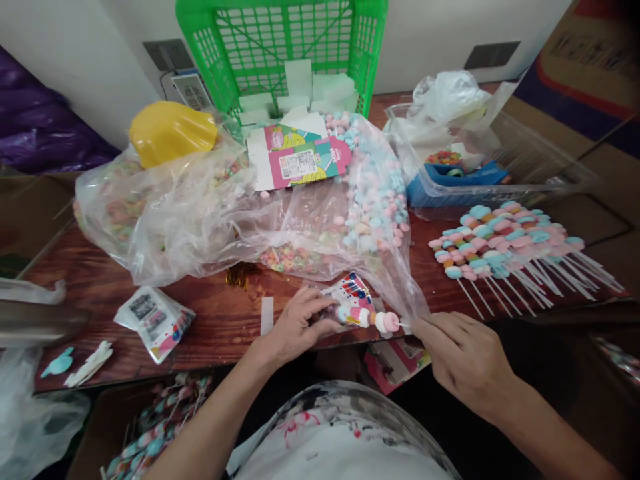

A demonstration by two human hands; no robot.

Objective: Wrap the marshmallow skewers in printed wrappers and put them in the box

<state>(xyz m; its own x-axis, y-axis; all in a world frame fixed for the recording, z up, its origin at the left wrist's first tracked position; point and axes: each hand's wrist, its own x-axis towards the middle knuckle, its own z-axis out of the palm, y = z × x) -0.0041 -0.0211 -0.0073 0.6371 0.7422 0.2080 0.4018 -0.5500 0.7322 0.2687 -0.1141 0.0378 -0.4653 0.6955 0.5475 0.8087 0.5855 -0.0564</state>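
Note:
A marshmallow skewer (370,319) in pink, white, yellow and blue lies level at the table's front edge. My right hand (465,357) is closed on its white stick, at the right end. At the other end, my left hand (303,321) pinches a printed clear plastic bag (351,290) around the skewer's tip; the fingers partly hide how far the candy sits inside. Left of my hands lies a stack of similar printed bags (155,320). To the right is a pile of finished-looking marshmallow skewers (505,243) with their sticks toward me.
Large clear bags of pink-and-blue marshmallows (377,193) and ring candies (120,217) fill the middle, with printed cartons (305,163) on top. Behind stands a green crate (370,60). A clear plastic tub (530,187) is back right. More skewers (150,433) lie in a box below, left.

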